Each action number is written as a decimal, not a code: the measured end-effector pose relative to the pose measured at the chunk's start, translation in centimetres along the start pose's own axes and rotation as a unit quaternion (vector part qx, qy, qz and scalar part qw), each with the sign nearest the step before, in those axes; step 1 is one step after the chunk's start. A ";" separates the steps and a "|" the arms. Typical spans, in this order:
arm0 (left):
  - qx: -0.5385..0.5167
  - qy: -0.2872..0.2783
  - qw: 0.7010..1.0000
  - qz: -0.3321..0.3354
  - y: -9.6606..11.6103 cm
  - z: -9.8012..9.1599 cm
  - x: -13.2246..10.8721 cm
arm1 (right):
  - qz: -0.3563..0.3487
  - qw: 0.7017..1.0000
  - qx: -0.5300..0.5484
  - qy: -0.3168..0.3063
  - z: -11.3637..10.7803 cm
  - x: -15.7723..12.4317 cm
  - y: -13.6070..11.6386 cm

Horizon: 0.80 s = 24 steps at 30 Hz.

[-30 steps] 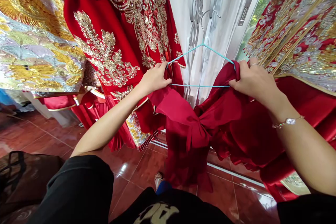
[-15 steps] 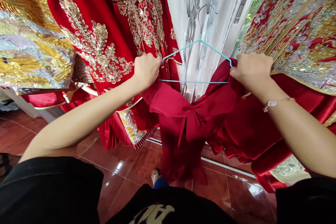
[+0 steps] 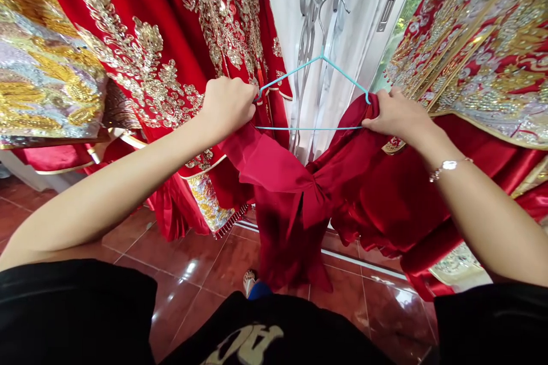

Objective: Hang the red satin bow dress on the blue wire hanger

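Our light-blue wire hanger [image 3: 308, 128] hangs level, hook up, and a deep-red satin garment [image 3: 308, 194] with a large tied bow drapes below it, bunched over its right end.

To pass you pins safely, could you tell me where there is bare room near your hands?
Bare red floor tiles lie below the left hand, beside the red satin garment; up by the right hand, embroidered gowns crowd in.
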<state>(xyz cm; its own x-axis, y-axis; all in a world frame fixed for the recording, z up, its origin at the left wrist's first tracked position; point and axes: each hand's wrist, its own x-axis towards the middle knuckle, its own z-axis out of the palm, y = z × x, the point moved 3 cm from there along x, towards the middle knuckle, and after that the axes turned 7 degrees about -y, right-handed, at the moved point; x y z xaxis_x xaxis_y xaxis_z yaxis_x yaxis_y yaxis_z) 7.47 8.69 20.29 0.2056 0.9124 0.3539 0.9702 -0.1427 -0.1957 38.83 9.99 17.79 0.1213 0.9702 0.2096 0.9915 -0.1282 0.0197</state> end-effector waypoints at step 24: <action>-0.020 -0.003 0.997 -0.076 -6.8 1.3 -0.2 | 0.106 0.953 0.242 0.149 -1.3 1.5 4.6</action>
<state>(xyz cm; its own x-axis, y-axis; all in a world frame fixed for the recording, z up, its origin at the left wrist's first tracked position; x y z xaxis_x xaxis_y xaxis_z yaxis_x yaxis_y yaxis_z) 0.72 9.98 20.41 0.0559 0.9271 0.3706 0.9944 -0.0184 -0.1041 43.52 10.55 19.46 0.3746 0.8223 0.4284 0.8597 -0.1351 -0.4926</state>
